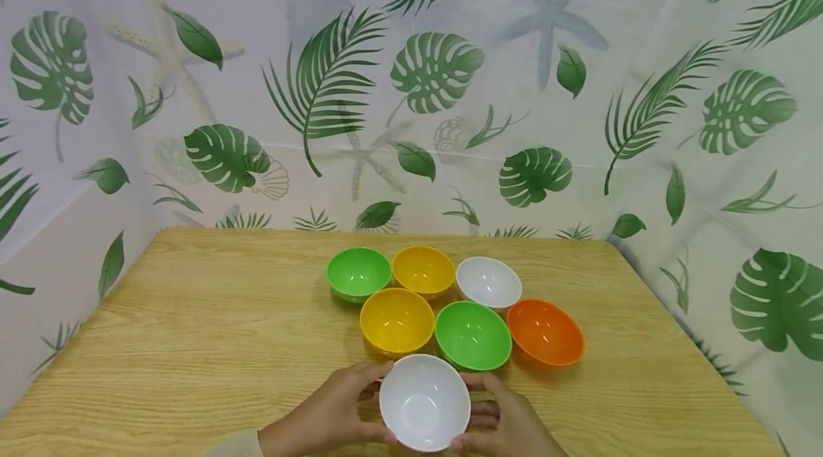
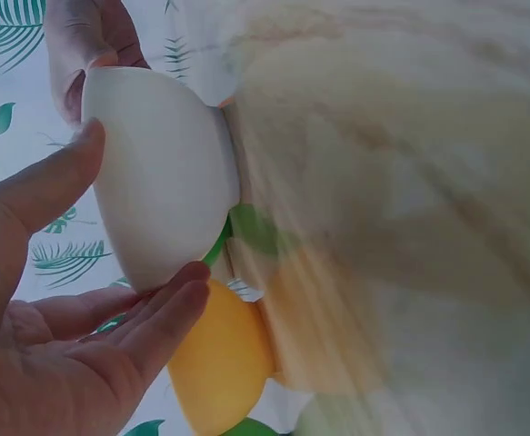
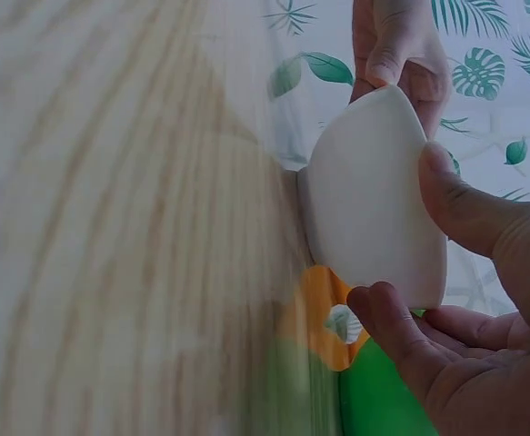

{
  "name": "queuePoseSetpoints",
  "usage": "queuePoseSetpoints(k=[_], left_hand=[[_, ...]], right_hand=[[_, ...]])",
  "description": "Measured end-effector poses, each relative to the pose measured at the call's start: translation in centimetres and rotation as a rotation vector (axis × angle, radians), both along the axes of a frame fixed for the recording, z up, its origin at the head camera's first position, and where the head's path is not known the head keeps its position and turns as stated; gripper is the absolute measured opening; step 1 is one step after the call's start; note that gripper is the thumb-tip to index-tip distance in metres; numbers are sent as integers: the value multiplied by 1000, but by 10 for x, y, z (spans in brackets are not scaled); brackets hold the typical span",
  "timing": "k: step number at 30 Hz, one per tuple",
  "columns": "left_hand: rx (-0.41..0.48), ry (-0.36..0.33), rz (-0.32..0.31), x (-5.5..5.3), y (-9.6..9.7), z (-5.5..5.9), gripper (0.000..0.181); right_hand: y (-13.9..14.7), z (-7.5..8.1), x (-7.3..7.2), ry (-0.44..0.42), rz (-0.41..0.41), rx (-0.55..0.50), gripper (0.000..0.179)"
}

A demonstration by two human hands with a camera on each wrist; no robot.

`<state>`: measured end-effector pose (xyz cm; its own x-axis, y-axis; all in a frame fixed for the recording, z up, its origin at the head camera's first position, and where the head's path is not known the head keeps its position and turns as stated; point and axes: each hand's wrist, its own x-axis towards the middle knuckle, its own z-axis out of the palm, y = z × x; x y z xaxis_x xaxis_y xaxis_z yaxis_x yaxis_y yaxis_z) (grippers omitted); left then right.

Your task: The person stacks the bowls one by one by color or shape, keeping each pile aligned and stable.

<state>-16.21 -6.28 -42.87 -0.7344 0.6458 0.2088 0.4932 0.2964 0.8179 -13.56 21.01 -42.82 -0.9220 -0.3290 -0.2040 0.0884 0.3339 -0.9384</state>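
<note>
A white bowl (image 1: 424, 400) stands upright at the table's near side, held between both hands. On its left, the left hand (image 1: 331, 410) grips it with thumb and fingers spread along the wall. The right hand (image 1: 511, 418) holds the opposite side the same way. Both wrist views show the white bowl (image 2: 160, 177) from the side, its base close to the tabletop, thumbs at the rim. Just beyond it sit a yellow bowl (image 1: 397, 325), a green bowl (image 1: 474, 337) and an orange bowl (image 1: 545, 333) in a row.
Farther back, another row holds a second green bowl (image 1: 358, 273), a second yellow bowl (image 1: 423, 270) and another white bowl (image 1: 489, 282). All rest on a wooden table (image 1: 212, 328). A leaf-patterned cloth (image 1: 360, 86) hangs behind the table and along its sides.
</note>
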Motion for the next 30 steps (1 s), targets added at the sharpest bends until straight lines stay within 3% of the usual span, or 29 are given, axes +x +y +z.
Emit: queuePoseSetpoints(k=[8,17,30], left_hand=[[-103,26,1,-2,-2,6,74],[-113,20,-23,-2,-4,8,73],[-161,42,-4,-2,-8,7,76]], right_hand=[[0,-1,0,41,37,-29,83],[-1,-1,3,43,25,31,86],[-1,-3,3,75,31,80,89]])
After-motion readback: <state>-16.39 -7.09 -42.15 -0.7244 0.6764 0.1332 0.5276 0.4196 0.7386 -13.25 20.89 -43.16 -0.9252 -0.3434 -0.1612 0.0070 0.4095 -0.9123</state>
